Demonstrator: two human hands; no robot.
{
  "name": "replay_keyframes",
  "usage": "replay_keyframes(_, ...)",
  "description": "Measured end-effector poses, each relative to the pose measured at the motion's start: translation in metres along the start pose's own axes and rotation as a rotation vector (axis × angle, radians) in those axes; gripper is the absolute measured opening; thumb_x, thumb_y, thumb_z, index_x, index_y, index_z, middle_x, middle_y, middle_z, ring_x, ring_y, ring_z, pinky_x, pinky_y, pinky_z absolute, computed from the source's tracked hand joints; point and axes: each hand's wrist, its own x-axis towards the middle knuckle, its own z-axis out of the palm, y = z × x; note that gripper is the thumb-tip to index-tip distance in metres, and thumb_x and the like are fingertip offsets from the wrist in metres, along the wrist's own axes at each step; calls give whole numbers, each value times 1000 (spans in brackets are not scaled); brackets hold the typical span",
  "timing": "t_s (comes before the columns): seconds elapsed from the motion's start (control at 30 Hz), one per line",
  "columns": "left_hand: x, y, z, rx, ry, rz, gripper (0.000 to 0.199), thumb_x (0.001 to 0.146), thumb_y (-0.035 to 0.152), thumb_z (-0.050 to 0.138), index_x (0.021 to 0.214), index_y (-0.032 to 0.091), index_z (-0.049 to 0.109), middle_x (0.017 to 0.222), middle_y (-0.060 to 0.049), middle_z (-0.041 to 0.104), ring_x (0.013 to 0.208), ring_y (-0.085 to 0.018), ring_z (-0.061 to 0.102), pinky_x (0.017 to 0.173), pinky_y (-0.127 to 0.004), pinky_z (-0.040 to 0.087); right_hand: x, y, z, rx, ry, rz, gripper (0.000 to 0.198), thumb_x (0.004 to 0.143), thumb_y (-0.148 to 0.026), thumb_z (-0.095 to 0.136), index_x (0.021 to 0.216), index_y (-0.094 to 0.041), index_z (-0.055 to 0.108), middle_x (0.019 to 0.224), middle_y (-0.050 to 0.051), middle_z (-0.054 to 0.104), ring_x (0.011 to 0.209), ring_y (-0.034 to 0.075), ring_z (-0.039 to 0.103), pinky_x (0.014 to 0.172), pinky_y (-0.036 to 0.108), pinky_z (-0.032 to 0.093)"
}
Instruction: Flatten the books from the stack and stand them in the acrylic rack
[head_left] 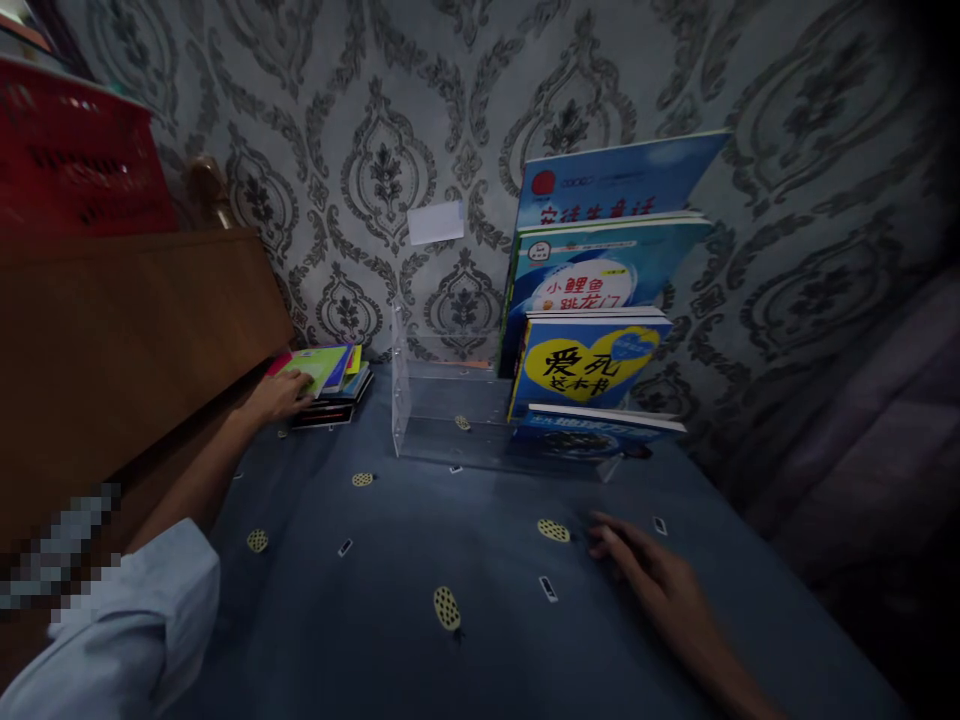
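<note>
At the left, my left hand (279,396) is on the near-left corner of a stack of books (330,412). Its fingers lie over the edge of the green book (324,368) on top, with the thumb side low against the stack. My right hand (637,555) hovers at or just above the cloth on the right, fingers loosely stretched and nothing in them. Beyond it stands a clear acrylic tiered rack (401,390). Its right half holds a blue book (615,180), a teal book (585,275), a blue-and-yellow book (592,365) and a low blue book (592,435) in front.
Dark blue cloth (315,620) with pineapple prints covers the surface. A brown wooden panel (127,330) rises along the left, with a red bag or box (82,150) above it. A white paper slip (436,222) is on the patterned wall (465,90). Dark fabric hangs at the right.
</note>
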Motion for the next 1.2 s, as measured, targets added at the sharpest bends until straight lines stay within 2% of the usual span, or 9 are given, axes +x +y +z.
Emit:
replay_keyframes(0.13, -4, -7, 17, -82, -8, 7, 64, 91, 47, 54, 147, 20, 41, 149, -17, 48, 135, -34, 48, 104, -44, 43, 0, -1, 0, 3, -13, 9, 55, 81, -65, 55, 106, -19, 72, 73, 8, 75, 63, 24, 68, 55, 34, 56)
replay_keyframes(0.3, -4, -14, 17, -66, -66, -86, 52, 98, 30, 42, 149, 24, 38, 154, -14, 44, 133, -30, 52, 100, -40, 46, 0, 2, 1, -7, 10, 10, 59, 80, -68, 54, 107, -19, 72, 74, 8, 75, 63, 24, 69, 54, 33, 55)
replay_keyframes(0.4, -6, -13, 11, -55, -83, -117, 48, 101, 33, 33, 148, 25, 42, 151, -15, 48, 128, -32, 57, 95, -42, 49, 0, 1, 1, 1, -4, 0, 60, 80, -70, 55, 106, -18, 73, 72, 8, 75, 64, 24, 69, 55, 33, 56)
replay_keyframes(0.67, -28, 0, -8, -11, -19, -260, 50, 103, 36, 25, 143, 14, 46, 117, -23, 69, 108, -38, 68, 87, -46, 50, -1, -7, 2, 0, -9, -36, 59, 78, -71, 55, 99, -19, 74, 71, 8, 74, 65, 25, 70, 58, 36, 57)
replay_keyframes(0.83, -81, 20, -11, -59, 81, -286, 47, 103, 38, 27, 143, 24, 46, 130, -15, 66, 112, -33, 66, 87, -42, 51, -2, -10, 2, -34, -8, -65, 58, 80, -70, 52, 99, -20, 74, 69, 7, 74, 65, 26, 70, 57, 37, 57)
replay_keyframes(0.97, -149, 38, 7, -193, 64, -7, 47, 97, 44, 36, 137, 29, 55, 142, -7, 59, 128, -28, 57, 99, -38, 48, -3, -15, -1, -61, -52, -76, 57, 81, -70, 51, 99, -20, 74, 68, 7, 74, 63, 26, 70, 57, 37, 56)
replay_keyframes(1.03, -178, 43, 20, -308, 20, 86, 46, 95, 51, 37, 128, 32, 62, 137, -4, 63, 125, -25, 60, 101, -34, 47, -4, -16, -1, -78, -71, -81, 56, 81, -69, 52, 100, -20, 74, 69, 7, 74, 65, 26, 70, 59, 38, 56)
replay_keyframes(1.1, -195, 45, 35, -386, -13, 66, 48, 96, 54, 33, 124, 31, 65, 133, -4, 66, 121, -25, 62, 101, -34, 48, -4, -16, -1, -94, -81, -80, 56, 82, -68, 51, 101, -20, 74, 70, 7, 74, 66, 27, 70, 59, 38, 56)
replay_keyframes(1.2, -193, 43, 57, -431, -4, -37, 54, 97, 54, 28, 128, 24, 61, 136, -8, 62, 124, -26, 59, 103, -36, 47, -4, -14, 1, -102, -76, -79, 55, 82, -66, 50, 101, -20, 73, 71, 7, 75, 67, 27, 71, 59, 38, 55)
